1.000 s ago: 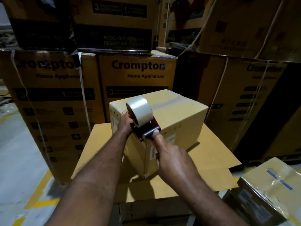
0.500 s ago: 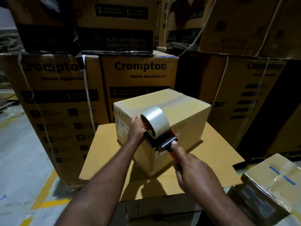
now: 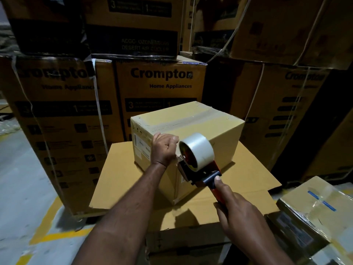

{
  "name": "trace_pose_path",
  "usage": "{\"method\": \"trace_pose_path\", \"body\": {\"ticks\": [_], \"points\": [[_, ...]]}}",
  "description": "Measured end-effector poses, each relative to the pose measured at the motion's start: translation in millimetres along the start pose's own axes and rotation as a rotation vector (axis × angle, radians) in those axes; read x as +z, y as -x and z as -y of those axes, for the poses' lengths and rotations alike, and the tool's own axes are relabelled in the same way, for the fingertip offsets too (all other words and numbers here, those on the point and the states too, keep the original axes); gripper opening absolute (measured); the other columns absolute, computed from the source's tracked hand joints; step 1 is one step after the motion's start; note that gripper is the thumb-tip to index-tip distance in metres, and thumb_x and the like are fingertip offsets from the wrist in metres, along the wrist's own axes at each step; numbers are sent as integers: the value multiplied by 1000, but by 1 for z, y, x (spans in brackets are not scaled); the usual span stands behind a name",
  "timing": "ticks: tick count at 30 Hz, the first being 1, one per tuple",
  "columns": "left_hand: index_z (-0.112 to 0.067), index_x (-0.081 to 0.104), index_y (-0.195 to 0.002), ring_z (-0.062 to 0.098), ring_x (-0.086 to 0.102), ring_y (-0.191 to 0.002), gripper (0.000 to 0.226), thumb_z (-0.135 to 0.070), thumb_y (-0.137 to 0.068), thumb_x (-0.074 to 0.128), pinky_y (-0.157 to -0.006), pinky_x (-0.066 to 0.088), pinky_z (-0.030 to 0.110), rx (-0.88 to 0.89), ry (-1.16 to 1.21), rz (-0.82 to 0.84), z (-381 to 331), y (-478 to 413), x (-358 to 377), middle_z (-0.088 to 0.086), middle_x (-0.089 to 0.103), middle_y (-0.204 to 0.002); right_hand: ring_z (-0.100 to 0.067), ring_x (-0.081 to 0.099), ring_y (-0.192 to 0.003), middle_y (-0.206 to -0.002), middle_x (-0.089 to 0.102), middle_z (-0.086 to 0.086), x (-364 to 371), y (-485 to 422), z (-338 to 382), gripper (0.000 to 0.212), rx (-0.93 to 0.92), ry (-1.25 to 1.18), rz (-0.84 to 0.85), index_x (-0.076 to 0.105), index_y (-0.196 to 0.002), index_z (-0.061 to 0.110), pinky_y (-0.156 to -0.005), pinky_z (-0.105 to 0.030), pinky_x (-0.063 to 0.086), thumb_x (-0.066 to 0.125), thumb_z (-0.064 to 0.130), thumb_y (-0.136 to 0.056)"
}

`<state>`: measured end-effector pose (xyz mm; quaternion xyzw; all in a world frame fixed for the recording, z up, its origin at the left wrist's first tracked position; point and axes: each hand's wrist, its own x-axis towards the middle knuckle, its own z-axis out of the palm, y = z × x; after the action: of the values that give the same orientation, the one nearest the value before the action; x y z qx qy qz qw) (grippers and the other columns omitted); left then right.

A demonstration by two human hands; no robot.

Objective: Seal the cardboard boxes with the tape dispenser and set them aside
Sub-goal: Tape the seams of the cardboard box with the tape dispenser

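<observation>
A plain cardboard box stands on a larger flat box, with clear tape along its top seam. My right hand grips the red handle of a tape dispenser, thumb on its black neck. The dispenser, carrying a roll of clear tape, sits against the box's near corner edge. My left hand is curled into a loose fist against the same corner, just left of the roll, pressing the tape end there. Whether its fingers pinch the tape is hidden.
Tall printed appliance cartons are stacked close behind and on both sides, bound with white straps. A taped box with blue marks lies at the lower right. Grey floor with yellow lines lies to the left.
The dispenser has slid down the box's near corner, from near the top edge to about mid-height. My left hand stays at the corner beside it. The view shifted slightly.
</observation>
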<state>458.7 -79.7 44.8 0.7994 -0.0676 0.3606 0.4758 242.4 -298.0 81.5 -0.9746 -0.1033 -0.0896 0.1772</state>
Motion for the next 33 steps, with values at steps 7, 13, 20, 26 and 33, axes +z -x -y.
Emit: {"method": "trace_pose_path", "body": {"ticks": [7,13,20,26,33], "points": [[-14,74,-115,0,38,-115,20,-19,-98,66,-123,12,52,55,-125,169,-6,12,-6,-2,66,-120,-4,51,-87,-115,56,9,10,-7,3,79,7,36,-33,-23,-146,50,-70,-17,41,43,43,-104],[-19,71,-127,8,27,-140,36,-28,-104,44,-123,-11,46,66,-119,448,-15,17,-28,-3,54,-143,-3,52,-69,-87,50,11,9,-9,22,74,26,19,-40,-13,-149,44,-54,-16,39,45,32,-104],[-29,38,-154,9,4,-154,79,-77,-91,34,-125,-8,56,68,-141,388,-5,49,-22,-4,24,-164,-6,50,-70,-89,49,6,2,-22,22,74,-27,85,-51,-11,-153,42,-64,-27,53,43,24,-105],[-27,47,-147,20,11,-155,78,-75,-86,43,-120,-11,64,-29,-136,409,7,50,-19,2,29,-161,-15,55,-72,-94,53,0,7,-18,28,77,-25,158,-54,-11,-154,38,-65,-33,57,45,20,-104],[-26,54,-140,8,8,-153,52,-27,-89,67,-118,-13,67,-56,-113,376,-12,51,-21,-14,34,-156,-16,60,-83,-100,63,1,12,-16,41,56,130,-150,6,15,-139,42,-74,-36,59,55,34,-100]]}}
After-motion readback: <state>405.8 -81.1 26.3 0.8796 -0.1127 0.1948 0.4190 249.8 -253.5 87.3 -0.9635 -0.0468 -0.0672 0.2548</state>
